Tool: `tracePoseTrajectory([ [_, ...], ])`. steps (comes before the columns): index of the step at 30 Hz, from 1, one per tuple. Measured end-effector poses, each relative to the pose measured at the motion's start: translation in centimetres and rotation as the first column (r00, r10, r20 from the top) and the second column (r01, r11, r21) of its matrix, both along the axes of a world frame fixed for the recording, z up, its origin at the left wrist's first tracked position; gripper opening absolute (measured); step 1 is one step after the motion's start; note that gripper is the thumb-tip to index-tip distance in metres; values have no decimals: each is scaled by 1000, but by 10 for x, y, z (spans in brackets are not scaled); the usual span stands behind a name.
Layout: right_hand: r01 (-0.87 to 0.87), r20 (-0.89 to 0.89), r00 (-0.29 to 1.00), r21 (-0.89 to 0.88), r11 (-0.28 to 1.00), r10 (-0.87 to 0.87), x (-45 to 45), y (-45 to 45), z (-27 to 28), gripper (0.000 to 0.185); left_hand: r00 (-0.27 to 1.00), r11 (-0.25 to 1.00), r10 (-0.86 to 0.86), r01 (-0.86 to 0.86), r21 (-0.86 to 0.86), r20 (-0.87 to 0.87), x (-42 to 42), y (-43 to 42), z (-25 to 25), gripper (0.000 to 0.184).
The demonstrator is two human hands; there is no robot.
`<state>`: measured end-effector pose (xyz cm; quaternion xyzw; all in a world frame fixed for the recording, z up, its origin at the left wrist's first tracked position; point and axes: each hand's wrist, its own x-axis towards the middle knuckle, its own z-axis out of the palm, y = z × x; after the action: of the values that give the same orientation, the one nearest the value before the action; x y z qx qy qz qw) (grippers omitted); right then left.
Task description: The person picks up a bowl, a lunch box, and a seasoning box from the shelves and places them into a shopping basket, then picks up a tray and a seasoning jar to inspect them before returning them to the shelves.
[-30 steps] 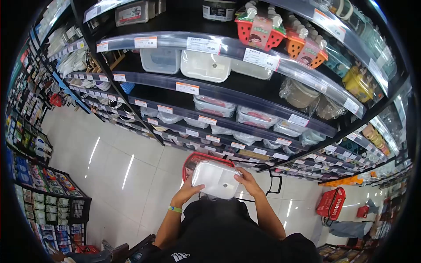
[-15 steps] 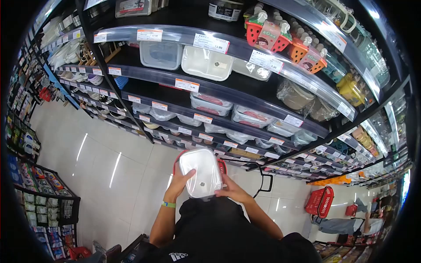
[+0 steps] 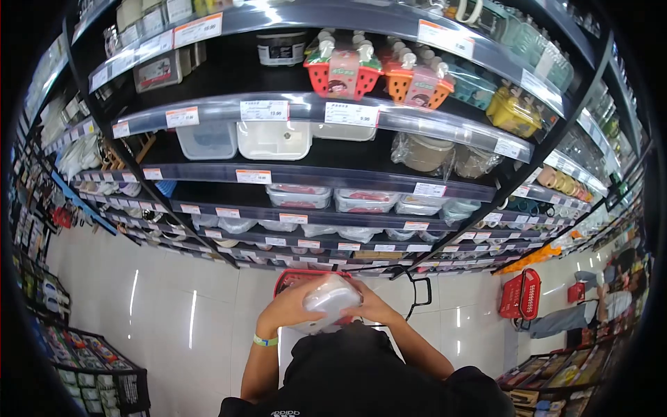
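A white plastic-wrapped food container (image 3: 332,299) is held in front of my dark shirt, tilted with one end turned up. My left hand (image 3: 290,304) wraps round its left side, the fingers partly behind it. At the opposite side my right hand (image 3: 369,306) grips it, with some fingertips hidden. Behind and below the container shows the rim of a red shopping basket (image 3: 286,278). A yellow-green band (image 3: 265,340) circles my left wrist.
Shelves ahead carry a white container (image 3: 274,141), watermelon-patterned ice-pop molds (image 3: 344,73) and wrapped bowls (image 3: 424,153). A black metal handle frame (image 3: 422,292) juts out by the lowest shelf. To the right are another red basket (image 3: 520,295) and a person in grey trousers (image 3: 566,320).
Both hands have tipped the container from lying lid-up to a tilted, turned position. The view has shifted, so the shelf items sit further left and more of the upper shelf shows.
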<state>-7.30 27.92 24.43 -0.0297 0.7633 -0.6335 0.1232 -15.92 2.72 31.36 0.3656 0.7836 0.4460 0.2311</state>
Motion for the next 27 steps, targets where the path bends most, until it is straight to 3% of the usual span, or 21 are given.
tracePoseTrajectory([
  [1,22,-10,1000,-99,995,-23,1,-1,11,106,987,997,-51,59,52,-150,-1,4,2,85],
  [2,24,-18,999,-102,994,-26,-2,-2,17,106,986,997,-54,63,49,-159,-3,10,9,85],
  [4,-42,-119,991,103,994,54,-6,-2,25,101,961,977,-153,112,-184,-231,-3,19,28,82],
  [6,-45,-92,994,97,994,54,-13,4,39,98,969,981,-136,103,-162,-205,-8,24,31,80],
  [8,-77,-159,983,84,994,89,-24,12,54,94,929,989,-137,107,-104,-344,-18,31,48,82],
  [10,17,-243,970,51,999,-4,-40,21,61,96,945,972,-145,81,-219,-294,-21,40,86,79],
  [12,133,-383,918,52,990,-103,-61,33,78,96,727,986,44,-140,-86,-685,-25,49,110,83],
  [14,236,-485,860,106,966,-157,-73,46,123,95,588,943,286,-311,114,-757,-29,57,127,86],
  [16,334,-542,805,79,939,-241,-84,57,153,96,646,851,521,-341,400,-558,-45,63,134,96],
  [18,330,-644,714,-37,943,-275,-101,63,175,93,829,719,539,-362,593,-147,-74,72,121,90],
  [19,348,-668,698,1,938,-258,-111,68,182,92,876,708,478,-340,619,-66,-89,78,119,88],
  [20,366,-690,682,37,930,-241,-121,72,188,92,853,753,499,-341,562,-152,-100,84,119,86],
  [23,399,-690,666,9,917,-283,-142,77,199,93,875,717,477,-335,611,-81,-137,104,103,81],
  [25,576,-822,516,127,807,-239,-159,84,194,95,877,727,471,-324,605,-96,-149,116,102,79],
  [27,623,-783,557,176,762,-275,-164,85,191,93,859,722,495,-323,612,-131,-159,126,98,78],
])
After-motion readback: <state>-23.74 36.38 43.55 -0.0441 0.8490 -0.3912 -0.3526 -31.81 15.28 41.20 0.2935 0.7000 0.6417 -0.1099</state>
